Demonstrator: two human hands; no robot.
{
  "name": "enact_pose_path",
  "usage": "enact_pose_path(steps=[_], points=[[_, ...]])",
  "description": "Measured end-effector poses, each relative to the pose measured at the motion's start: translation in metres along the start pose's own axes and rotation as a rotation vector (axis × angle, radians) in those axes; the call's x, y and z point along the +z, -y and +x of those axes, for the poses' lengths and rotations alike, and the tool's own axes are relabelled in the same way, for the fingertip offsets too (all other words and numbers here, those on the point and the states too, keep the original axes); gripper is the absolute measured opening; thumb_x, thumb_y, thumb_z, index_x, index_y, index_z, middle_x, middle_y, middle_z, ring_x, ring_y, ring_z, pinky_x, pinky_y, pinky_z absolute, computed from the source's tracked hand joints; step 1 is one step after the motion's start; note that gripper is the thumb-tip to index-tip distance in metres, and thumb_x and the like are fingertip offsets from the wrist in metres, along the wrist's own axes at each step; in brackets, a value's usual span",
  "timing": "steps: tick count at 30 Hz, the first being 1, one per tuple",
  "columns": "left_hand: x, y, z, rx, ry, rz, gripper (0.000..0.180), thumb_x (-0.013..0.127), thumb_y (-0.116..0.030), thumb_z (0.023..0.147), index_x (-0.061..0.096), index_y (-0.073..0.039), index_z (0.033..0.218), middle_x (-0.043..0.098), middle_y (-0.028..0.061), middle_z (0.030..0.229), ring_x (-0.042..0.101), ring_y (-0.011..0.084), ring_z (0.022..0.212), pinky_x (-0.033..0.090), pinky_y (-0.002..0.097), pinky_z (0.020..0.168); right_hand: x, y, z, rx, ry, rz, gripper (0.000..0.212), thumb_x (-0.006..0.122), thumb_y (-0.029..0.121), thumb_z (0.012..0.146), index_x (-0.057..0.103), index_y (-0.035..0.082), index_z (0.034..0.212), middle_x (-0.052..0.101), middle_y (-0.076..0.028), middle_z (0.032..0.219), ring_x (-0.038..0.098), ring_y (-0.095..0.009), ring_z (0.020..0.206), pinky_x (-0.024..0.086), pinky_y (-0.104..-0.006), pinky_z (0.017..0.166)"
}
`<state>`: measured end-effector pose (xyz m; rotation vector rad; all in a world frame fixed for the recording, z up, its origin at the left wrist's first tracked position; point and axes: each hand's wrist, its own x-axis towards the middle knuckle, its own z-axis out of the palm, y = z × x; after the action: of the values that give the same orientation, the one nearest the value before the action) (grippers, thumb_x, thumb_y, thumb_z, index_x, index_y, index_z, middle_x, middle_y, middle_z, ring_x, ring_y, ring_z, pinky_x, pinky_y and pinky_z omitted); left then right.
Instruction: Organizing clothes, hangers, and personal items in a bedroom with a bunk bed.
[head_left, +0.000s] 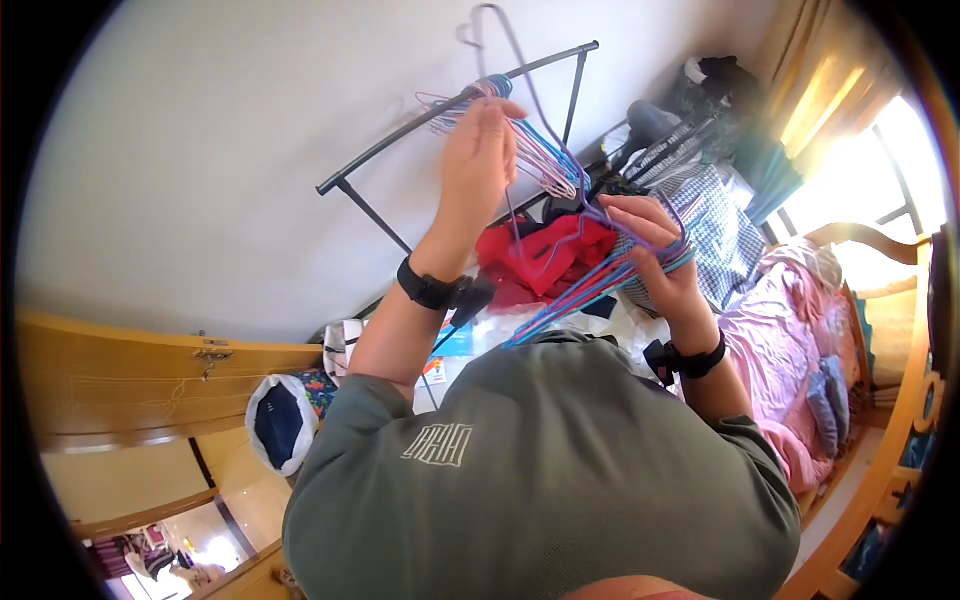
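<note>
Pale wall [220, 130] fills most of my upper view through the head camera, and the round lens border blacks out the corners. Below it spreads the wearer's grey-green shirt [610, 450], hiding much of the floor from me. To the left I get a wooden door [150, 390], cut off by the rim; to the right, a bed with pink bedding [775, 330], and above it a window [870, 180] too glaring for me to see through, beside a curtain [820, 70]. Checked cloth [710, 215] and a red garment [545, 250] lie heaped beyond the hands, partly covered. Against the wall stands a dark metal rack [380, 151], its lower legs out of my sight. Packed hangers [552, 165] hang from its rail, too bunched for me to count.

Both forearms reach forward, each with a black wristband. The right hand [658, 255], bent up at the wrist, grips a bundle of coloured hangers [590, 293] sloping down toward the shirt. One purple hanger [547, 123] rises from beside that hand, its hook blurred above the rail. The left hand [482, 150] is raised before the rail, fingers nearly straight and together; its palm is turned away, so I cannot tell whether it holds anything
</note>
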<state>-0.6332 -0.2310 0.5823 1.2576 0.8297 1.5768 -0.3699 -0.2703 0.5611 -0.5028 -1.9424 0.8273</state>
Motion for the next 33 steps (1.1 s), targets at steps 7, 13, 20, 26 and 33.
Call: enact_pose_path(steps=[7,13,20,26,33], points=[[0.017,0.075,-0.002,-0.434,0.066,0.577,0.028,0.052,-0.031,0.109,0.069,-0.009,0.111,0.054,-0.0053,0.067,0.049,0.0054,0.054,0.038,0.0228,0.048,-0.013,-0.016,0.023,-0.237,0.18,0.173,0.033,0.053,0.022,0.104,0.077,0.007,0.088,0.076,-0.006,0.093,0.063,-0.026,0.1,0.047,-0.0417,0.096],[0.011,0.106,-0.095,-0.396,0.236,0.76,0.035,0.051,-0.03,0.107,0.07,0.0,0.114,0.073,0.0098,0.087,0.068,0.0162,0.086,0.053,0.0307,0.081,0.03,-0.044,0.003,0.253,0.24,0.736,0.028,0.047,0.014,0.109,0.063,-0.003,0.124,0.066,-0.002,0.087,0.058,-0.009,0.082,0.047,-0.0263,0.078],[0.049,0.008,-0.182,-0.849,0.039,0.322,0.043,0.044,-0.033,0.112,0.064,0.002,0.127,0.075,0.0133,0.11,0.071,0.0223,0.109,0.054,0.0337,0.095,0.079,-0.065,0.023,0.275,0.379,0.942,0.034,0.05,0.025,0.109,0.073,0.001,0.108,0.059,0.001,0.078,0.049,-0.004,0.066,0.041,-0.0238,0.061],[0.024,0.014,-0.178,-0.857,-0.373,-0.256,0.029,0.045,-0.037,0.112,0.049,-0.008,0.117,0.053,-0.0007,0.068,0.051,0.0106,0.049,0.043,0.0258,0.046,0.147,-0.101,0.09,0.241,0.592,0.927,0.042,0.049,0.033,0.11,0.073,-0.002,0.111,0.069,-0.008,0.086,0.062,-0.013,0.083,0.05,-0.0302,0.079],[-0.059,0.062,-0.091,-0.722,-0.373,-0.235,0.027,0.05,-0.039,0.11,0.053,-0.012,0.107,0.039,-0.0069,0.062,0.034,0.0047,0.045,0.027,0.0225,0.041,0.117,-0.149,0.085,0.191,-0.01,0.229,0.046,0.059,0.036,0.105,0.065,-0.005,0.125,0.073,-0.018,0.1,0.069,-0.023,0.095,0.052,-0.0354,0.087]])
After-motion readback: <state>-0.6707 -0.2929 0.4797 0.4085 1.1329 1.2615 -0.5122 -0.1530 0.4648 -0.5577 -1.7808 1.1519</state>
